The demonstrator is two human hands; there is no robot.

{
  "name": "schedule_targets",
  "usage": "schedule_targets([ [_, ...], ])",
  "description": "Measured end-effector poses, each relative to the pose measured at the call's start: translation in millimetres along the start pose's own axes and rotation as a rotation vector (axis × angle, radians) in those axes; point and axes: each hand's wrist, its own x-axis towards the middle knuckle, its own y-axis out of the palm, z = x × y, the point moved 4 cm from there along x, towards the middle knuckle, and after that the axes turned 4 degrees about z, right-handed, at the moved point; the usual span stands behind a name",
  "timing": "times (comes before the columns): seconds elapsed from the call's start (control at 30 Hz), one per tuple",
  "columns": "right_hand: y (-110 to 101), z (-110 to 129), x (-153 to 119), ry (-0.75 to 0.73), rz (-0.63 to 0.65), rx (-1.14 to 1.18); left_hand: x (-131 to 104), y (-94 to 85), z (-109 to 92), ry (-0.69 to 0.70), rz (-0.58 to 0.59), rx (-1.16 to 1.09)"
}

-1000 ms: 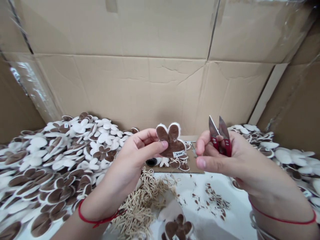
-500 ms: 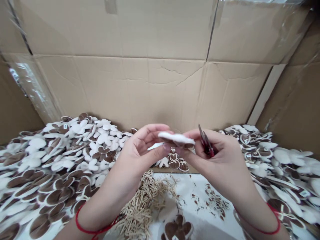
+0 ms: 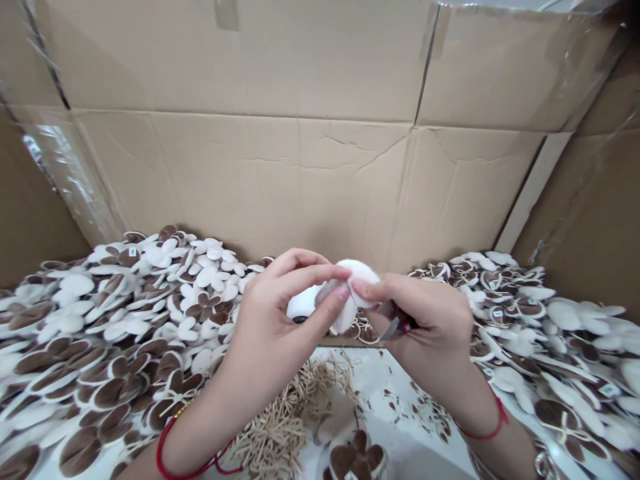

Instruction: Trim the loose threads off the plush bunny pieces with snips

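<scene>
Both hands meet at the centre around a small white plush piece (image 3: 345, 313), its white side facing the camera. My left hand (image 3: 287, 300) pinches its upper left part between thumb and fingers. My right hand (image 3: 425, 320) grips its right edge with the thumb on top, and also holds small scissors (image 3: 395, 323) with dark red handles in the palm, blades pointing left. The piece's far side is hidden. Below the hands, a brown and white flower-shaped piece (image 3: 356, 457) lies on the white surface.
Piles of brown and white plush pieces lie at left (image 3: 120, 320) and right (image 3: 565, 347). A heap of beige cords (image 3: 285, 420) and scattered small brown bits (image 3: 425, 407) rest on the white surface (image 3: 405, 447). A cardboard wall (image 3: 250, 180) stands behind.
The plush piece has turned from edge-on to showing its white face. My right hand has rolled over and moved slightly down, and the scissor blades now point left instead of up.
</scene>
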Motion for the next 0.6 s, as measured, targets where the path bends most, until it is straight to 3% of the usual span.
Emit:
schedule_targets([
  [0.2, 5.7, -4.7, 1.8, 0.068, 0.056, 0.064, 1.1, -4.3, -3.4, -0.012, 0.055, 0.09],
  [0.27, 6.2, -9.4, 4.0, 0.207, 0.078, 0.159, 1.0, -2.6, -1.3, -0.11, 0.101, -0.021],
  [0.4, 6.8, -20.4, 5.1, 0.521, 0.132, 0.506, -0.8, 5.6, 7.4, -0.344, 0.183, -0.447],
  [0.5, 10.1, -25.2, 2.9, 0.635, 0.25, 0.691, -0.8, 7.2, 12.5, -0.383, 0.188, -0.58],
  [0.6, 12.4, -26.8, 0.2, 0.667, 0.362, 0.736, -0.3, 4.6, 15.3, -0.361, 0.179, -0.563],
])
